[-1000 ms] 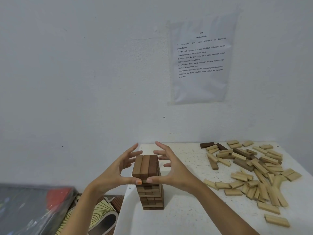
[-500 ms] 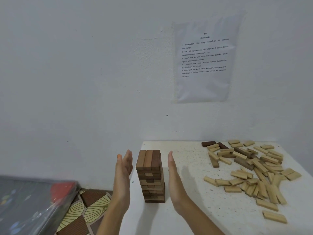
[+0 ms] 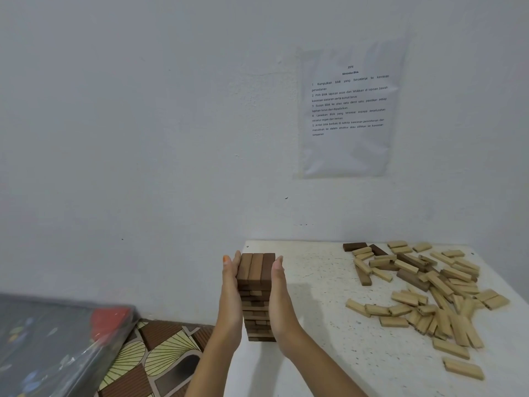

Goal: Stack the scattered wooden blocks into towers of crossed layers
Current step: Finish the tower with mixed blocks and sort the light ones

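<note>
- white wall (image 3: 143, 138) ahead of both hands, w/ printed sheet (image 3: 347, 110) up & right of them
- speckled white table (image 3: 329, 353) under the hands
- loose blocks (image 3: 429, 296) scattered on table, well right of the hands
- upright tower (image 3: 257, 282) btwn the hands, near table's left edge
- left hand (image 3: 230, 296) & right hand (image 3: 279, 296): flat, fingers straight, palms pressed to tower's sides

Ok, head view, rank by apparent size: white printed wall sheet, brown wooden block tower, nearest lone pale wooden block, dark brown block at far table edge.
1. White printed wall sheet
2. Brown wooden block tower
3. Lone pale wooden block, dark brown block: unsure, pale one sits nearer.
</note>
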`<state>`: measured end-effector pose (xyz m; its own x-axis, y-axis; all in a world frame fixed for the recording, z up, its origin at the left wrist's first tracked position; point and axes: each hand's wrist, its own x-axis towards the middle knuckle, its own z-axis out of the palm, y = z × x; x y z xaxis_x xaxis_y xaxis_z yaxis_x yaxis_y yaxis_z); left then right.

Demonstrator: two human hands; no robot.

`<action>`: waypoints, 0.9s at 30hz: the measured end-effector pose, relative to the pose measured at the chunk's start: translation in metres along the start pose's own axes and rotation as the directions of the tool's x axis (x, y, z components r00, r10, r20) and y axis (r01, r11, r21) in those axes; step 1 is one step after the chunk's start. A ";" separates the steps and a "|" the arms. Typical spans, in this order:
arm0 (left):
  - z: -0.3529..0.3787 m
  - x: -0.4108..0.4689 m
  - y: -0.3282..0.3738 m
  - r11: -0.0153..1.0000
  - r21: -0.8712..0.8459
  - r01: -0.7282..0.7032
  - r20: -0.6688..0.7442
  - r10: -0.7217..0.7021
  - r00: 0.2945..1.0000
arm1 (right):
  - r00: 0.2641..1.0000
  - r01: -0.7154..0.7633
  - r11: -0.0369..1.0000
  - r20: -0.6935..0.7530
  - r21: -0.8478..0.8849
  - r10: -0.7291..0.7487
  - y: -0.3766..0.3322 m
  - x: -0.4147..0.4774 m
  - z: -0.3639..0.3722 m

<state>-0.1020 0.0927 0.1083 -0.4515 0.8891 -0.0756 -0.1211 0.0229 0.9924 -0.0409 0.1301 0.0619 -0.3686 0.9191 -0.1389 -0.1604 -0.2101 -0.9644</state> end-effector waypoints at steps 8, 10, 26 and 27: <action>-0.002 -0.001 0.002 1.000 0.005 0.011 -0.015 -0.011 1.000 | 1.000 -0.008 1.000 0.007 -0.002 0.008 -0.003 -0.002 0.000; -0.002 -0.002 0.001 1.000 0.010 0.004 -0.019 -0.003 1.000 | 1.000 -0.001 1.000 0.012 -0.013 0.001 -0.006 -0.004 -0.001; 0.068 -0.033 0.048 0.847 0.081 -0.525 0.030 0.524 0.851 | 0.942 0.251 0.965 -0.211 -0.075 -0.261 -0.085 -0.043 -0.078; 0.079 -0.034 0.046 0.847 0.071 -0.527 0.050 0.525 0.850 | 0.928 0.273 0.959 -0.240 -0.075 -0.283 -0.087 -0.044 -0.089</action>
<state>-0.0223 0.0998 0.1638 -0.4033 0.7901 0.4617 0.1985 -0.4170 0.8870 0.0706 0.1375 0.1322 -0.0769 0.9930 0.0902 -0.1856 0.0746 -0.9798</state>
